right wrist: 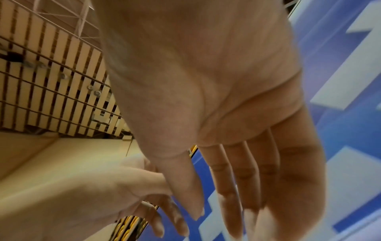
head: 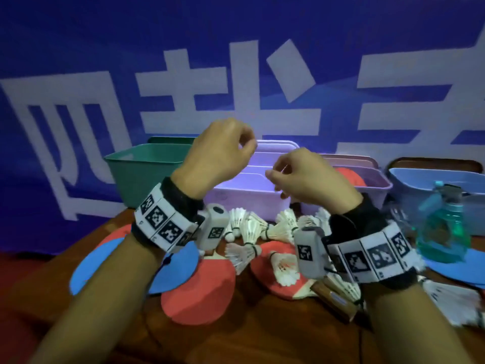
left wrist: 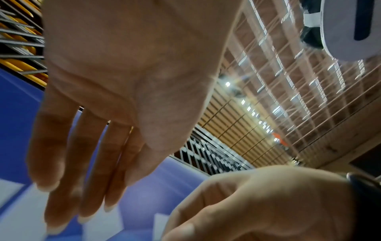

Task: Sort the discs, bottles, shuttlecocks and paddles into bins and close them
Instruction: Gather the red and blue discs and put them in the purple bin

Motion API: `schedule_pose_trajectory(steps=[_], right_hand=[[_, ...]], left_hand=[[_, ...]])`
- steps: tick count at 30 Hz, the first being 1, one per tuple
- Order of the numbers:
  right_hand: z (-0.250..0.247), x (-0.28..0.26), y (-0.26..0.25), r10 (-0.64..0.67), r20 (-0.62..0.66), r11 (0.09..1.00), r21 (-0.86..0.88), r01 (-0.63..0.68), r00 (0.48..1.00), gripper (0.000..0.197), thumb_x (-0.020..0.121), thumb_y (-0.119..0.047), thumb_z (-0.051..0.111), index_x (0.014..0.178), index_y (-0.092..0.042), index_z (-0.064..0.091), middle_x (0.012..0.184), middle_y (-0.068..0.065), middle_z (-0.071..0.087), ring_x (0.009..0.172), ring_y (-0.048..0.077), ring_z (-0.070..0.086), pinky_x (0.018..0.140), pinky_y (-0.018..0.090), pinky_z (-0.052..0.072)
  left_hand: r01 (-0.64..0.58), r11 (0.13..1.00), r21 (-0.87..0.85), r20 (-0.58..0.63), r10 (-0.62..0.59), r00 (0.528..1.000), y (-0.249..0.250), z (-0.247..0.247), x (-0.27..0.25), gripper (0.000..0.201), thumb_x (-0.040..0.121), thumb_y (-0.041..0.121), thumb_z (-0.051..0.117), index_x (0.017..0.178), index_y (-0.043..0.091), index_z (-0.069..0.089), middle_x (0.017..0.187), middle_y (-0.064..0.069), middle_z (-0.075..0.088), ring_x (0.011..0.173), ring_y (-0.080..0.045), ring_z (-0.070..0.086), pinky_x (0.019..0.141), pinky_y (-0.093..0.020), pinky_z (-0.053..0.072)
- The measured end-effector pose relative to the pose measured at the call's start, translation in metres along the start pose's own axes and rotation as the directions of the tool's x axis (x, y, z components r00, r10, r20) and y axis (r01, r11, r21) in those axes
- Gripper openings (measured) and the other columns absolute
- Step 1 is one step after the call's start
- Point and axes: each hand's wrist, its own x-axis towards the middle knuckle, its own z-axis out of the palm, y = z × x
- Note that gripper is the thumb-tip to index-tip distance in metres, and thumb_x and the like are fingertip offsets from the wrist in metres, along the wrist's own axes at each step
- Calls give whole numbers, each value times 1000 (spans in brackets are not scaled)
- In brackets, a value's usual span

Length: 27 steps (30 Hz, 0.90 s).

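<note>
Hovering above the lilac bin (head: 246, 187), the left hand (head: 217, 153) and right hand (head: 309, 177) hold nothing, each grip loose with fingers relaxed. Shuttlecocks (head: 252, 227), red paddles (head: 199, 292), blue discs (head: 175, 266) and a bottle (head: 443, 227) lie on the table (head: 262, 324).

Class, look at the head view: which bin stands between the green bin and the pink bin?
In the head view, the lilac bin stands between the green bin and the pink bin.
</note>
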Motion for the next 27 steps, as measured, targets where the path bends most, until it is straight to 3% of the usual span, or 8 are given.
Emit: schedule_pose_trajectory(steps=[5,7,9,12,16,19,22,27], right_hand=[[91,1,-57,-67,283,998,34,60,957,29,89,-33,64,83,-6,74,74,10,73,63,19,68,58,27,55],[128,6,-68,-45,403,999,22,39,914,29,89,-32,64,86,-5,73,63,6,70,51,15,65,48,21,50],[157,8,-73,-19,496,1000,12,15,868,23,89,-29,65,88,-6,66,67,4,65,61,19,70,55,26,54],[187,13,-77,-23,576,1000,21,13,817,24,92,-27,67,75,-18,52,69,0,56,62,17,60,54,26,48],[207,18,-76,-4,574,999,-38,32,819,34,90,-23,67,67,-21,43,71,1,54,60,17,50,47,21,38],[212,21,-76,-22,562,999,-15,36,827,14,89,-14,66,81,-16,55,81,4,59,76,22,58,49,21,40],[212,24,-76,-33,546,999,50,6,837,31,86,-16,71,113,-12,55,114,9,62,98,25,64,66,28,51],[216,27,-71,40,599,999,-21,-34,799,28,82,-20,78,101,-11,59,94,5,64,84,22,62,58,26,51]], left_hand=[[244,946,215,208,-288,935,-89,-8,-68,25,76,42,55,81,23,70,83,5,73,81,-24,70,73,-42,58],[329,893,306,305,-419,855,-118,-3,-86,25,75,48,61,83,25,67,90,2,72,85,-26,70,77,-41,58],[357,831,426,363,-518,774,-142,2,-103,31,77,50,72,92,24,65,99,-2,69,93,-29,67,79,-39,56],[375,748,548,423,-635,647,-169,3,-125,42,75,52,79,80,15,59,84,-4,67,80,-28,65,66,-36,52],[404,704,584,505,-705,499,-193,3,-147,49,69,60,83,85,17,68,92,-4,69,86,-24,66,70,-32,51],[419,721,552,556,-693,460,-214,14,-159,62,57,70,85,94,23,70,114,2,69,98,-20,64,84,-34,55],[422,709,565,587,-705,399,-206,6,-162,42,77,52,82,89,16,64,90,-3,66,75,-17,58,65,-28,48],[379,727,572,576,-685,446,-201,-10,-160,32,93,35,63,67,18,54,76,-2,61,59,-13,50,53,-27,39]])
